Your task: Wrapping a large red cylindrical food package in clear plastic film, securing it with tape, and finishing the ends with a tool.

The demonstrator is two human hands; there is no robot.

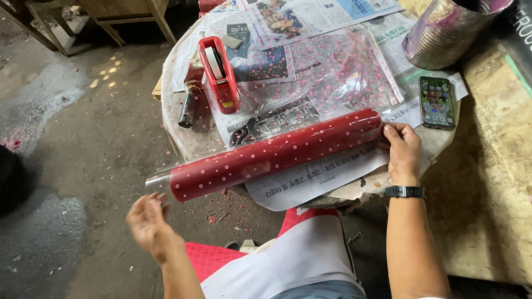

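My right hand grips one end of the red dotted roll lying on the table; my left hand hangs open, blurred, below the other end.

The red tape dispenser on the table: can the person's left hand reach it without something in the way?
Probably yes, with a stretch. The left hand is empty, below the table edge, and the red tape dispenser stands uncovered. Only the red dotted roll lies between them, low enough to pass over.
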